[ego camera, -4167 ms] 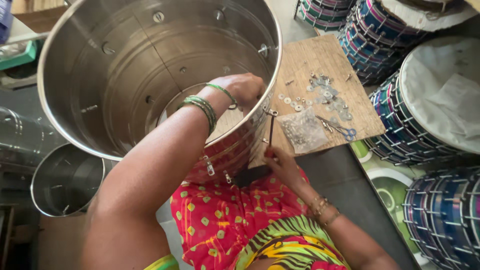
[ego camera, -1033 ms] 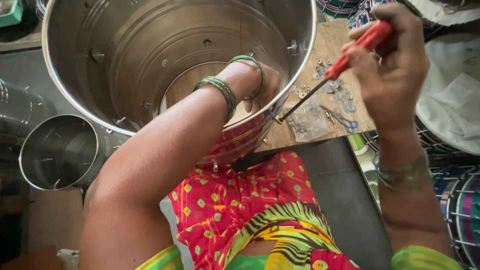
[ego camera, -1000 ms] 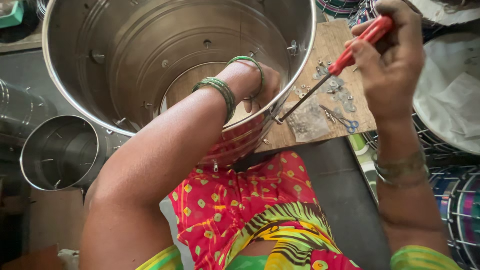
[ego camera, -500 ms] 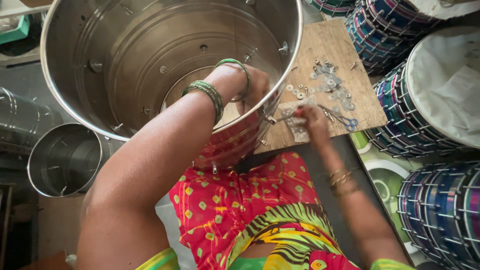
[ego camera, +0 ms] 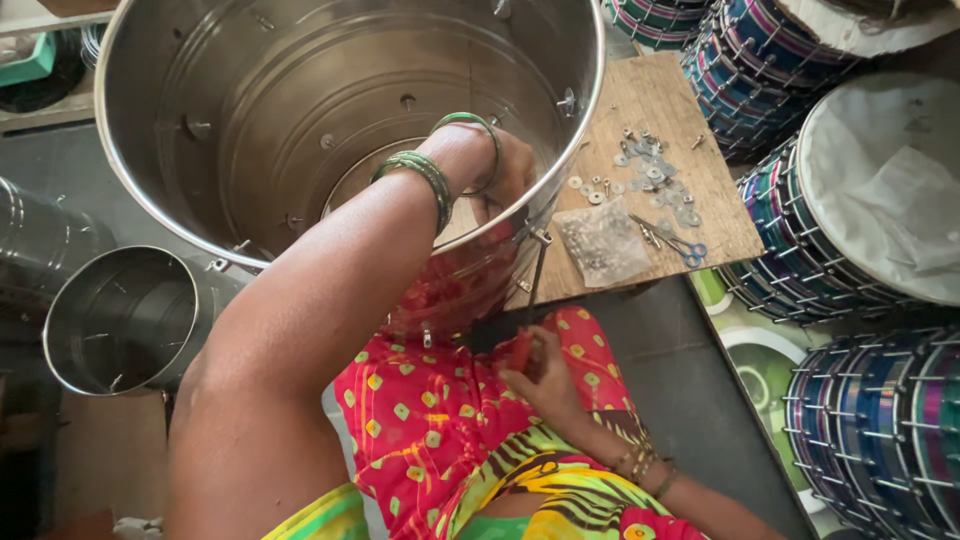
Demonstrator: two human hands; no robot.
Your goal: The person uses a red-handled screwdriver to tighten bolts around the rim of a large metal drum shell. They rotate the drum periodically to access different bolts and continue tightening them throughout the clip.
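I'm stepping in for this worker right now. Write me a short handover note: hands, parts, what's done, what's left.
Left hand: reaches inside the big steel drum shell, at the near wall by the rim.
Right hand: holds the red-handled screwdriver, tip at a fitting on the outside of that wall.
Loose screws and washers, a parts bag and small scissors lie on the wooden board.
Done: several fittings sit round the shell.
Left: this fitting; I cannot tell how tight it is.
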